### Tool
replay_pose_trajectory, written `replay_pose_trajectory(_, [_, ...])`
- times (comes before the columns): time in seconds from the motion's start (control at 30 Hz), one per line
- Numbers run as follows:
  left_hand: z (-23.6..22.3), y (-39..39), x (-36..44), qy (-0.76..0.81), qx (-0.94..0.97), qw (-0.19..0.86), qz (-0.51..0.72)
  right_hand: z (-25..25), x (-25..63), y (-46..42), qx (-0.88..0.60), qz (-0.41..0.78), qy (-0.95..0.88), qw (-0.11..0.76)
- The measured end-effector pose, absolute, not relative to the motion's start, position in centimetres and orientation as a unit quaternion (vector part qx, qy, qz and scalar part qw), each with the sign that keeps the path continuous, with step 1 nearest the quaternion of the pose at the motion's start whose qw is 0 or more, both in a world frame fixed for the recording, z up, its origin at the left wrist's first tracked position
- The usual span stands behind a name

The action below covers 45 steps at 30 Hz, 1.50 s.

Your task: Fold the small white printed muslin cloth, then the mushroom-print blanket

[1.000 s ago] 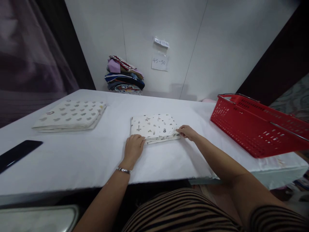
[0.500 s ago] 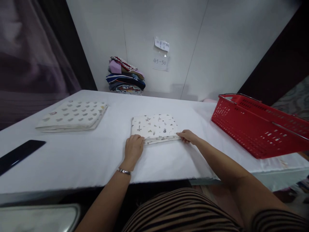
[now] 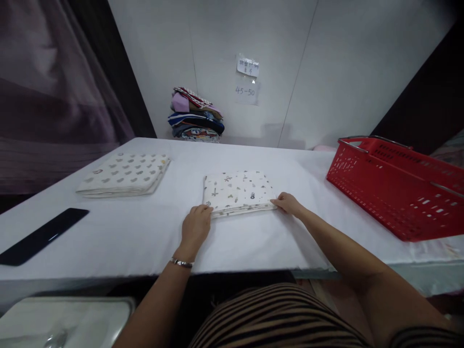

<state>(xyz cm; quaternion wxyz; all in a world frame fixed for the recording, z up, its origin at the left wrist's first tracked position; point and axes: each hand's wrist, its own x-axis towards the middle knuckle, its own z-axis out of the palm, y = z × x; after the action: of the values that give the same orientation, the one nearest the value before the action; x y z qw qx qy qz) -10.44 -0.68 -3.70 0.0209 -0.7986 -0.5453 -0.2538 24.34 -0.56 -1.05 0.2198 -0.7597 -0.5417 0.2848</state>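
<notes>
A folded white cloth (image 3: 239,189) printed with small brown and grey motifs lies flat in the middle of the table, its layered edge facing me. At its near left corner, my left hand (image 3: 196,224) has its fingers closed on the edge; a silver bracelet circles that wrist. My right hand (image 3: 287,204) pinches the near right corner between thumb and fingers. To the left lies another folded cloth (image 3: 125,175), white with rows of greyish shapes, apart from both hands.
A red perforated basket (image 3: 391,193) with metal handles stands at the right of the white-covered table (image 3: 152,241). A dark flat slab (image 3: 43,237) lies at the left. Behind the table's far edge rises a stack of folded fabrics (image 3: 196,116). Paper signs (image 3: 247,79) hang on the wall.
My view has turned slightly left. My left hand has shifted outward along the cloth's near left corner, and my right hand's pinch at the right corner has adjusted. The cloth stays folded.
</notes>
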Motion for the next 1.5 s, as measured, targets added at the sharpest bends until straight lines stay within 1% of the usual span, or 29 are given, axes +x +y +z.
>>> replay_pose_trajectory(0.07, [-3.8, -0.7, -10.5, -0.549, -0.795, 0.015, -0.257, -1.4, 24.3, -0.9, -0.746, 0.167, -0.601, 0.231])
replay_pose_trajectory(0.13, [-3.7, -0.9, -10.5, -0.552, -0.791, 0.000, -0.264, -1.9, 24.2, -1.4, -0.690, 0.082, -0.676, 0.246])
replay_pose_trajectory(0.2, [-3.6, -1.1, -10.5, -0.554, -0.786, -0.020, -0.273, -2.5, 24.0, -1.8, -0.628, 0.040, -0.735, 0.252])
replay_pose_trajectory(0.27, [-3.5, -1.3, -10.6, -0.559, -0.779, -0.039, -0.281, -3.2, 24.0, -2.0, -0.598, 0.023, -0.761, 0.249])
replay_pose_trajectory(0.5, [-3.0, -1.4, -11.1, -0.604, -0.727, -0.094, -0.312, -4.8, 24.6, -2.0, -0.583, 0.007, -0.774, 0.247])
replay_pose_trajectory(0.6, [-1.8, -1.0, -9.9, -0.595, -0.730, -0.060, -0.330, -5.0, 24.7, -2.1, -0.578, 0.001, -0.777, 0.249])
replay_pose_trajectory(0.7, [-0.7, -0.4, -7.6, -0.547, -0.767, -0.024, -0.335, -5.2, 24.6, -2.2, -0.577, -0.005, -0.775, 0.259])
replay_pose_trajectory(0.8, [-1.0, 0.2, -5.6, -0.500, -0.818, 0.000, -0.285, -5.5, 24.7, -2.3, -0.574, -0.012, -0.774, 0.268])
replay_pose_trajectory(0.9, [-2.7, 0.6, -4.8, -0.507, -0.833, 0.002, -0.222, -5.7, 24.9, -2.4, -0.570, -0.017, -0.774, 0.276])
replay_pose_trajectory(1.03, [-4.3, 0.8, -5.4, -0.515, -0.834, 0.007, -0.200, -5.6, 25.0, -2.5, -0.562, -0.016, -0.778, 0.280])
replay_pose_trajectory(1.13, [-3.7, 0.9, -5.5, -0.518, -0.833, -0.002, -0.194, -5.4, 24.8, -2.5, -0.559, -0.015, -0.778, 0.287])
replay_pose_trajectory(1.27, [-1.1, 1.8, -4.3, -0.542, -0.824, -0.057, -0.159, -5.5, 24.6, -2.3, -0.555, -0.012, -0.775, 0.302])
replay_pose_trajectory(1.33, [-0.2, 2.5, -3.6, -0.545, -0.823, -0.051, -0.153, -5.5, 24.5, -2.3, -0.557, -0.008, -0.772, 0.307])
replay_pose_trajectory(1.4, [-0.3, 3.2, -3.2, -0.537, -0.830, -0.031, -0.149, -5.5, 24.5, -2.4, -0.558, 0.000, -0.769, 0.312])
replay_pose_trajectory(1.5, [-1.8, 3.9, -3.1, -0.525, -0.841, -0.028, -0.126, -5.4, 24.5, -2.6, -0.568, 0.023, -0.758, 0.320])
